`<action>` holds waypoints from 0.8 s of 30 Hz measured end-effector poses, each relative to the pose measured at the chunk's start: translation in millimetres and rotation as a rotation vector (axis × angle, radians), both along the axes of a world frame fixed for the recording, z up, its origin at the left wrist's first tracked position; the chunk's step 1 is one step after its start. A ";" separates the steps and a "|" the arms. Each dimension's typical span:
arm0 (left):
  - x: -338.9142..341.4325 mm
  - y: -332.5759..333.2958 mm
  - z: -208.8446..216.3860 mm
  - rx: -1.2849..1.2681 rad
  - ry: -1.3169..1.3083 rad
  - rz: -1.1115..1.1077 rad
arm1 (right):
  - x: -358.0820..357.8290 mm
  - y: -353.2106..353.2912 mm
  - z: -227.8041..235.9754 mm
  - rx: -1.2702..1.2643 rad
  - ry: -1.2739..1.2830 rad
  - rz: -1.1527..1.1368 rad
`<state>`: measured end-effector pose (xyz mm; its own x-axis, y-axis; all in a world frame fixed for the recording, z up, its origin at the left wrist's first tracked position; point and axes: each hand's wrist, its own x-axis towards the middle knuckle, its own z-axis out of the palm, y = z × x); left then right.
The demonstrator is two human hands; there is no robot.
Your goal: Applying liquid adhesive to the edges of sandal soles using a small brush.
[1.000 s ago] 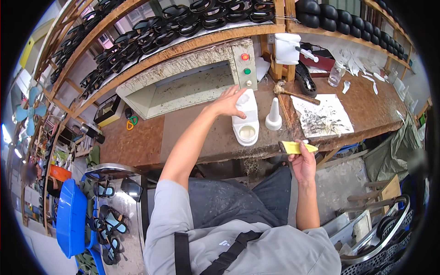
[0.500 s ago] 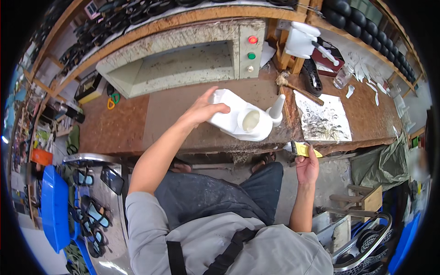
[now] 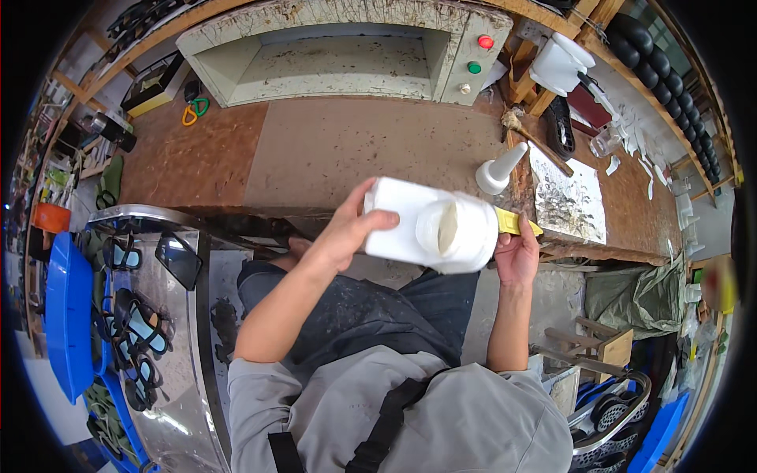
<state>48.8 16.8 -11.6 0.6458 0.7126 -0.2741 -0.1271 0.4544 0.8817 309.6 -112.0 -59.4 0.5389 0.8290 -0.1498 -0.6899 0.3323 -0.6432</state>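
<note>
My left hand [image 3: 347,230] is wrapped round the base end of a white plastic bottle [image 3: 398,225]. The bottle lies tilted over my lap, just off the bench's front edge. A round opening [image 3: 445,230] with something pale inside shows on its side. Between the fingers of my right hand [image 3: 518,254] is a yellow-handled brush [image 3: 510,222]; its bristle end is hidden behind the bottle's right end. On the bench beyond them stands a white cone-tipped nozzle cap [image 3: 498,172].
A worn metal box with buttons [image 3: 347,67] sits at the back of the bench. A smudged white sheet [image 3: 568,193], a stick-handled tool [image 3: 544,150] and a dark sole [image 3: 560,130] lie right. Scissors [image 3: 195,112] lie far left. Sandals [image 3: 142,323] rest on a metal table at left.
The bottle has come down and nearer to me, its right end now over the brush. My right hand has moved slightly up to it. The view has shifted, showing more of the bench's left.
</note>
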 end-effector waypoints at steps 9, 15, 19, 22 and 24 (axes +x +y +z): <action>-53.0 51.1 30.7 0.141 0.034 0.078 | -10.3 -20.4 7.9 0.008 -0.006 -0.044; -24.8 98.7 43.6 0.257 0.209 -0.111 | -10.1 -28.5 14.4 -0.014 -0.037 -0.112; 32.2 141.5 50.9 0.709 0.373 -0.309 | -13.2 -27.7 20.6 -0.021 -0.148 -0.117; 90.0 154.8 49.1 1.381 0.771 -0.495 | -23.9 -18.7 30.4 -0.035 -0.291 -0.088; 112.0 163.2 34.6 1.512 0.845 -0.659 | -31.6 -10.2 36.6 -0.003 -0.397 -0.044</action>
<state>160.8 180.0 23.0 0.9336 0.3494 -0.0796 0.3578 -0.8965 0.2613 278.0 -122.3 -22.8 0.5901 0.8038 0.0752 -0.3724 0.3536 -0.8581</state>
